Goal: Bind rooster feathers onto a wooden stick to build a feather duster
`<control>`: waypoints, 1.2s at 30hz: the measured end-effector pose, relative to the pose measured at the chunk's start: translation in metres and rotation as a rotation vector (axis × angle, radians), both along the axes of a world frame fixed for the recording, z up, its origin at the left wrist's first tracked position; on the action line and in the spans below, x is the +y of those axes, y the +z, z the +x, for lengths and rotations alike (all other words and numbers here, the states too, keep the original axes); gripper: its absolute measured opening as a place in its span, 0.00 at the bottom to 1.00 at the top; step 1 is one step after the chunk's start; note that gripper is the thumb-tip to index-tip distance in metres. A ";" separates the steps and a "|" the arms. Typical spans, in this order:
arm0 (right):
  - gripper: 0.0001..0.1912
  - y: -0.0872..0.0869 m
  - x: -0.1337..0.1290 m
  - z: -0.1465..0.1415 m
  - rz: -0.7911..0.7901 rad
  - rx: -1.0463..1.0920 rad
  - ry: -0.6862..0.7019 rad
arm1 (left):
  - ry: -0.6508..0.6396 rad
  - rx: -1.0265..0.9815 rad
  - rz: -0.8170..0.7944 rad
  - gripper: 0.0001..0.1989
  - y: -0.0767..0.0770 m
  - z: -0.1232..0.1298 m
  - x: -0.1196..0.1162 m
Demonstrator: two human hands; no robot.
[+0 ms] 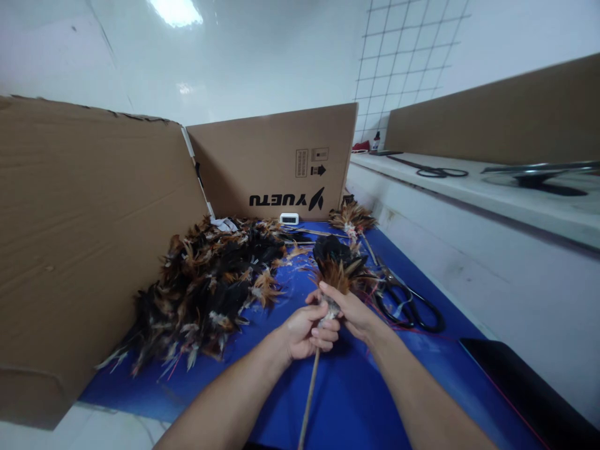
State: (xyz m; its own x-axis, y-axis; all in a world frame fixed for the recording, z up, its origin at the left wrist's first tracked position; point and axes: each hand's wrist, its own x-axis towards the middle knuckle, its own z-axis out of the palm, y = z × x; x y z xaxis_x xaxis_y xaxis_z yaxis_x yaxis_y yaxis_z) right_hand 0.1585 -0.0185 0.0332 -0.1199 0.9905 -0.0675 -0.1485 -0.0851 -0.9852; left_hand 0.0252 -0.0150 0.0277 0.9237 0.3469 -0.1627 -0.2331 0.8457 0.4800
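Note:
In front of me is a feather duster (335,272) with black and brown feathers bound round the top of a thin stick (308,400). My left hand (312,331) is wrapped round the stick just below the feathers. Higher up, my right hand (349,309) closes on the pale, fluffy base of the feathers, its thumb pressing near the left thumb. The fingers hide much of the binding there. A large heap of loose black and brown feathers (210,281) lies left of my hands. Black-handled scissors (407,306) rest to the right, with thin red string (398,326) beside them.
Cardboard panels (272,156) wall off the back and left of the blue table (347,400). Against the back stand a small white digital clock (289,219) and another feather bundle (352,219). A black flat object (520,387) lies at right. More scissors (440,172) sit on the ledge (497,187).

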 end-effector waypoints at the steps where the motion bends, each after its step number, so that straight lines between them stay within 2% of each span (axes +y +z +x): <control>1: 0.20 0.000 0.000 0.000 0.000 0.002 0.001 | 0.001 0.006 0.013 0.13 0.000 0.000 0.000; 12: 0.21 -0.003 0.001 0.001 -0.016 -0.023 0.020 | 0.030 0.036 0.137 0.09 0.000 0.002 -0.001; 17: 0.21 -0.002 0.000 0.001 -0.062 -0.065 0.026 | 0.121 0.146 0.205 0.11 -0.001 0.004 -0.002; 23: 0.21 -0.005 0.003 0.000 -0.046 -0.004 0.017 | 0.112 0.092 0.166 0.10 -0.002 0.004 -0.002; 28: 0.20 -0.012 0.005 -0.001 -0.048 -0.006 -0.019 | 0.102 0.090 0.169 0.11 -0.004 0.004 -0.001; 33: 0.18 -0.011 0.006 -0.006 -0.035 0.014 -0.074 | 0.125 0.100 0.194 0.12 -0.010 0.006 0.002; 35: 0.19 -0.011 0.008 -0.004 0.000 -0.083 -0.130 | 0.145 0.102 0.195 0.12 -0.012 0.006 0.005; 36: 0.19 -0.011 0.009 -0.002 0.033 -0.177 -0.208 | 0.155 0.104 0.193 0.12 -0.013 0.005 0.007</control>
State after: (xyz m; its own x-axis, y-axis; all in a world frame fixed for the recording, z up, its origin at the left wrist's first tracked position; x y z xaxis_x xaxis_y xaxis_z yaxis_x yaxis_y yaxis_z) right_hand 0.1567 -0.0092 0.0221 0.0974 0.9946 -0.0363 0.0152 -0.0380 -0.9992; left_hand 0.0304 -0.0082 0.0143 0.8390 0.5164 -0.1714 -0.2932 0.6944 0.6571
